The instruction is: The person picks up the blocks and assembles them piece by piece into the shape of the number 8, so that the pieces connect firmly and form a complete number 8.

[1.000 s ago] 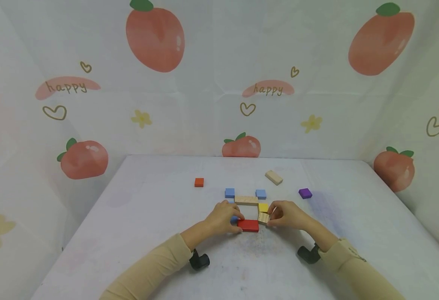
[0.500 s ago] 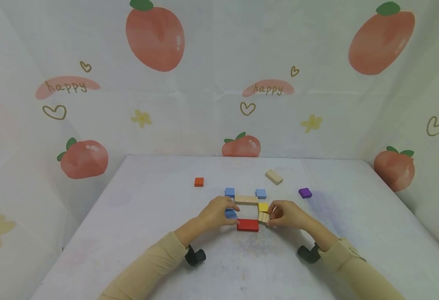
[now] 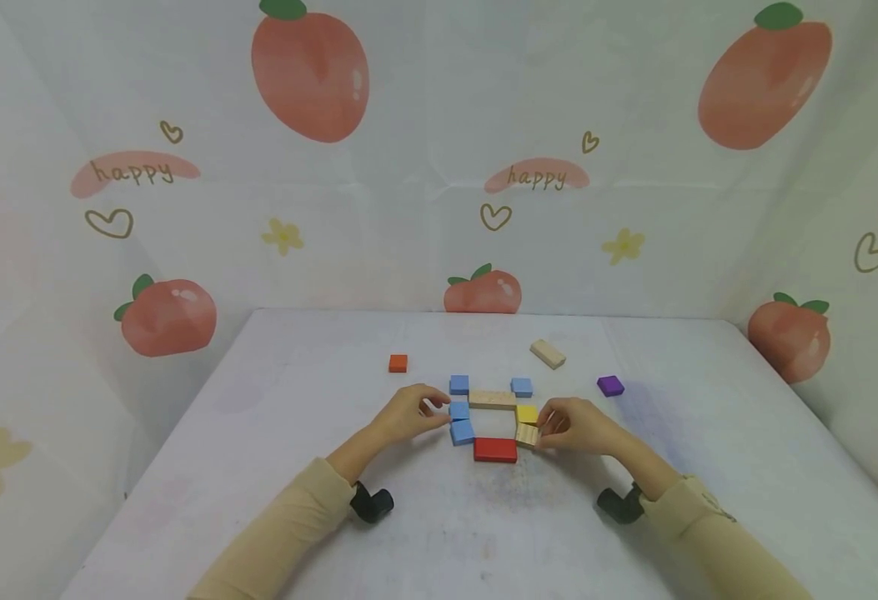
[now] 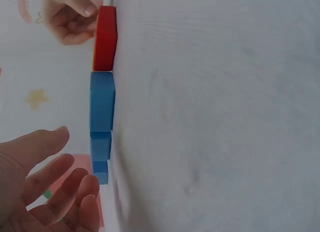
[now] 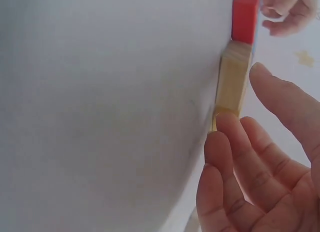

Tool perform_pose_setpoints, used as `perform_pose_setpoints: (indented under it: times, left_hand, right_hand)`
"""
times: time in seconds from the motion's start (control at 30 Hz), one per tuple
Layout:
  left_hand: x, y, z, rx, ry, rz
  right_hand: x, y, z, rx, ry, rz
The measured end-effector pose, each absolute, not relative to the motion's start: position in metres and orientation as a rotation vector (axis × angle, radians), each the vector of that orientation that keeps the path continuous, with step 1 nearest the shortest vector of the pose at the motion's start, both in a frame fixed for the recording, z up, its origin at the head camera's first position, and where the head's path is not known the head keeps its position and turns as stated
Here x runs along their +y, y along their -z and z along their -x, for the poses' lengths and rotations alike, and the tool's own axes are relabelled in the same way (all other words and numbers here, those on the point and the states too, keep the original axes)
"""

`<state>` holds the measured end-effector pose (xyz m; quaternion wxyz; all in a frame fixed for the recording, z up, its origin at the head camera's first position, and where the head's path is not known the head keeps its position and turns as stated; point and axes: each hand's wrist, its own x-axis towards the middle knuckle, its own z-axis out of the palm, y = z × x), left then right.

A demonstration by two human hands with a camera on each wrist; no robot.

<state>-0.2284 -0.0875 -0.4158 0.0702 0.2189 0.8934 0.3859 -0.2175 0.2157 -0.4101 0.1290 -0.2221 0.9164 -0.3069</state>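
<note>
Blocks form a ring on the white table. My left hand (image 3: 405, 413) is at its left side, thumb and fingers apart, fingertips right at two blue blocks (image 3: 459, 411) (image 4: 101, 101). Nothing lies between those fingers in the left wrist view. At the right side my right hand (image 3: 577, 427) has its loosely bent fingertips against a small striped wooden block (image 3: 527, 435), with the thumb standing off it in the right wrist view. A yellow block (image 3: 527, 414) adjoins that block. A red block (image 3: 495, 450) makes the near side, a long wooden block (image 3: 493, 399) the far side.
Two more blue blocks sit at the far corners, left (image 3: 459, 384) and right (image 3: 521, 387). Farther out lie an orange-red block (image 3: 398, 363), a pale wooden block (image 3: 548, 354) and a purple block (image 3: 610, 386). A printed curtain (image 3: 408, 208) hangs behind the table (image 3: 318, 358).
My left hand has moved from the red block leftward and away, past the blue blocks, which are now uncovered. The lower blue block sits slightly angled. My right hand has barely moved.
</note>
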Motion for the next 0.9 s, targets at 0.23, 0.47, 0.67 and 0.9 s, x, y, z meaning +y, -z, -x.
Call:
perform_pose_setpoints:
  times: [0.23, 0.47, 0.67, 0.9]
  left_hand:
    - [-0.088, 0.421, 0.236, 2.689, -1.146, -0.609]
    - [-0.088, 0.423, 0.238, 2.663, -1.127, -0.600]
    - [-0.088, 0.424, 0.238, 2.644, -1.116, -0.596]
    - [-0.086, 0.424, 0.239, 2.642, -1.089, -0.602]
  right_hand:
    - [0.228, 0.404, 0.229, 2.752, 0.921, 0.652]
    - [0.253, 0.396, 0.245, 2.849, 0.953, 0.537]
    - [0.277, 0.394, 0.254, 2.905, 0.979, 0.413]
    - [0.297, 0.397, 0.259, 2.900, 0.951, 0.273]
